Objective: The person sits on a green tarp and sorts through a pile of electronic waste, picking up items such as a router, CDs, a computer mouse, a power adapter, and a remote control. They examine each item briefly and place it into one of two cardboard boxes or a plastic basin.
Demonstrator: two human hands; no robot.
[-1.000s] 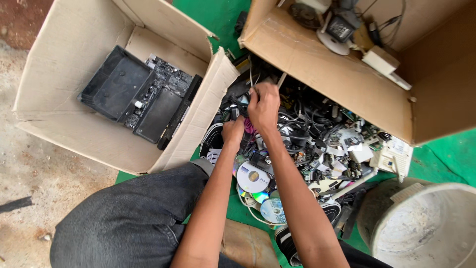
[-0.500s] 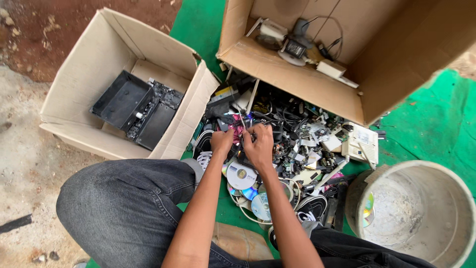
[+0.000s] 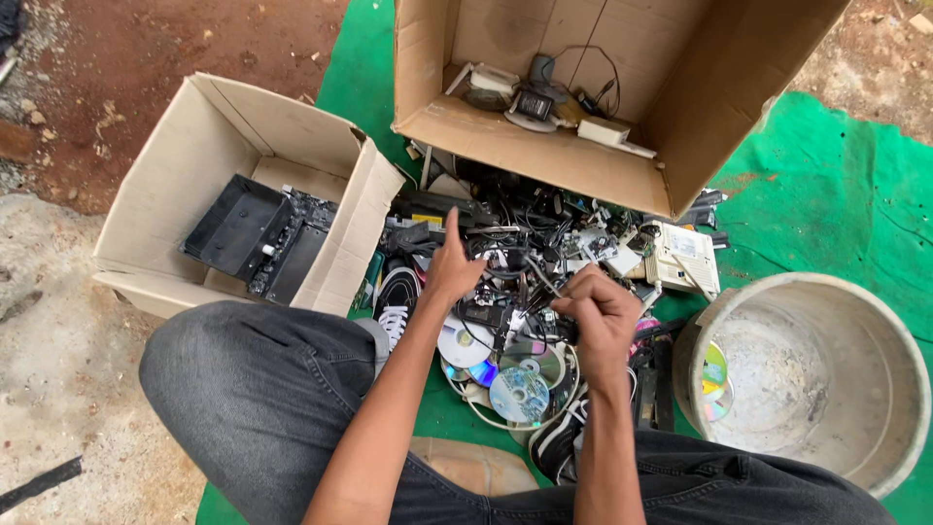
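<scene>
The right hand (image 3: 601, 316) is curled into a loose fist over a heap of scrap electronics (image 3: 544, 243), its fingers (image 3: 583, 292) pinched shut on a thin dark cable (image 3: 539, 277). The cable looks black and slender; it runs from the fist up and to the left into the tangle, so its long axis slants away from the person, though its far end is lost among other wires. The left hand (image 3: 452, 267) hovers just over the heap with the forefinger stretched out, pointing away from the person, the other fingers half bent; it grips nothing that can be seen.

Shiny discs (image 3: 505, 374) lie just below both hands, overlapping one another on a green mat (image 3: 826, 204). A white plastic device (image 3: 685, 258) sits at the right edge of the heap. To the left stands an open cardboard box (image 3: 219, 131) with black flat parts (image 3: 258, 238) inside. A larger cardboard box (image 3: 680, 87) lies tipped on its side beyond the heap, holding small adapters and leads. A pale round bucket (image 3: 875, 389) stands at the right, with a few discs in it.
</scene>
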